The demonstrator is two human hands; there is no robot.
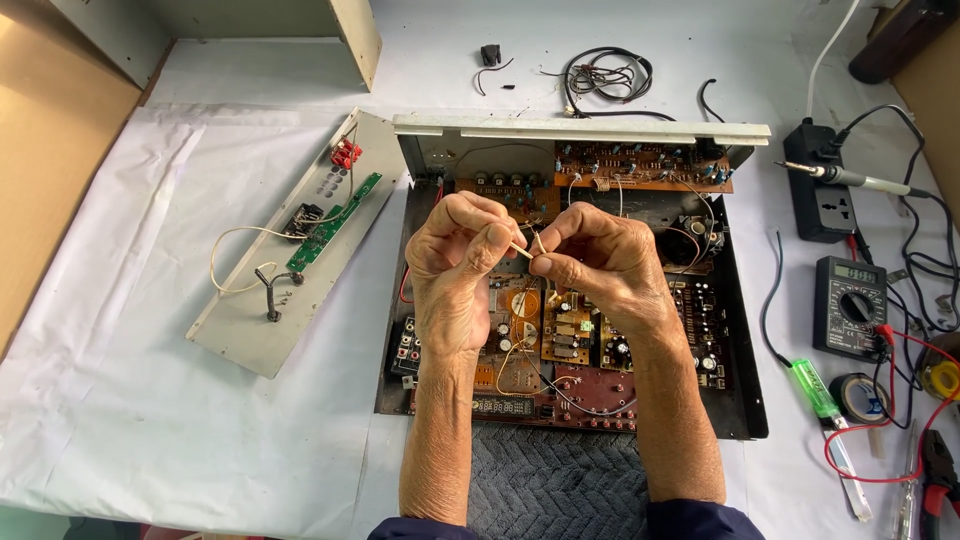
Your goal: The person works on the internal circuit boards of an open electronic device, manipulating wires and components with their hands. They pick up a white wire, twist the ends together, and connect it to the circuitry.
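Head view looks down on both forearms reaching away from the person, wrists raised and bent so the hands meet above the open black metal amplifier chassis (742, 400) on the white-covered bench (150, 400). Left hand (455, 265) curls into a loose fist, its grip closed with thumb and forefinger pinching one end of a thin pale wire (528, 247). Right hand (600, 262) faces it, knuckles up, its grip pinched shut on the same wire just beside the left fingertips. Brown circuit boards (560, 335) lie directly beneath. A detached grey front panel (250, 340) lies to the left; a black multimeter (850, 305) sits well apart to the right.
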